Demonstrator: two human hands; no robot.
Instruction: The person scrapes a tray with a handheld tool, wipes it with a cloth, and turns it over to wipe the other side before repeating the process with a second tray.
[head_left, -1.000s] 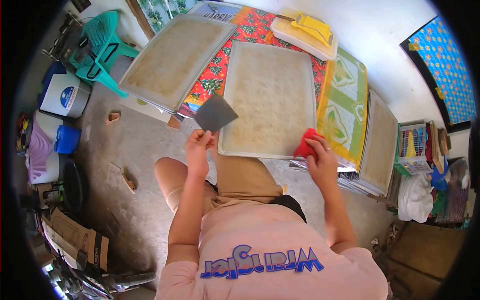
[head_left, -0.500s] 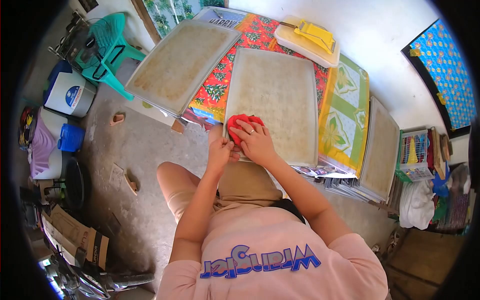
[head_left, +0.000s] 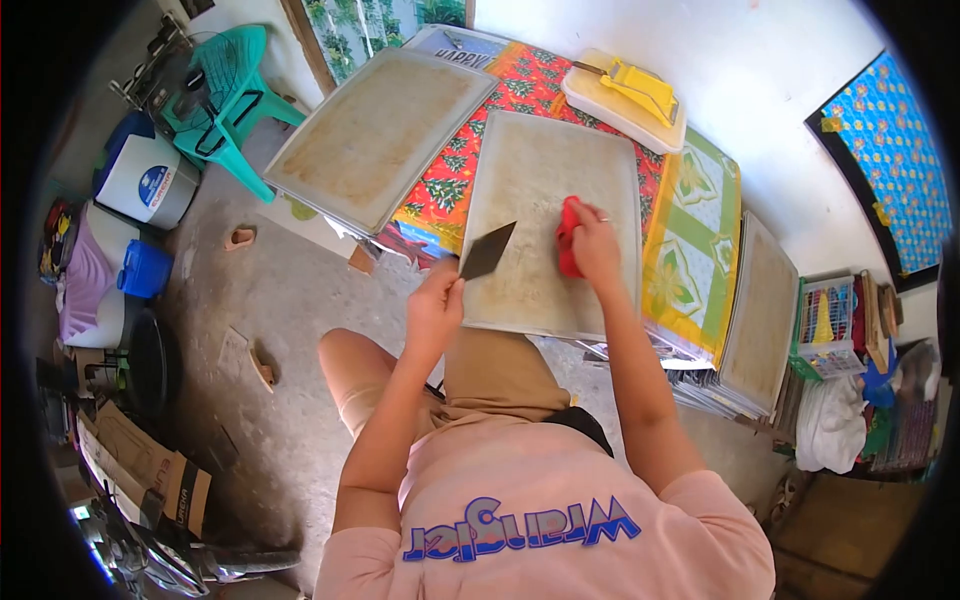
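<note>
My left hand (head_left: 436, 305) is closed on one end of a flat, dark scraper blade (head_left: 488, 252), which tilts up over the left side of a shallow metal baking tray (head_left: 535, 170). A crumpled red cloth (head_left: 568, 240) is gripped in my right hand (head_left: 598, 250), over the right part of the same tray. Pale, worn patches cover the tray's surface. To its left lies a second, browner tray (head_left: 385, 135) on the table.
A red, tree-patterned cover (head_left: 440, 180) and a green-and-white one (head_left: 690, 200) lie on the table. At the back stands a white tub (head_left: 625, 105) bearing a yellow tool (head_left: 640, 85). More trays (head_left: 755, 310) lean at the right. A green chair (head_left: 235, 110) stands at the left.
My hands, together around the red cloth at the tray's left edge before, have parted. The right moved right with the cloth; the dark blade now shows in my left hand.
</note>
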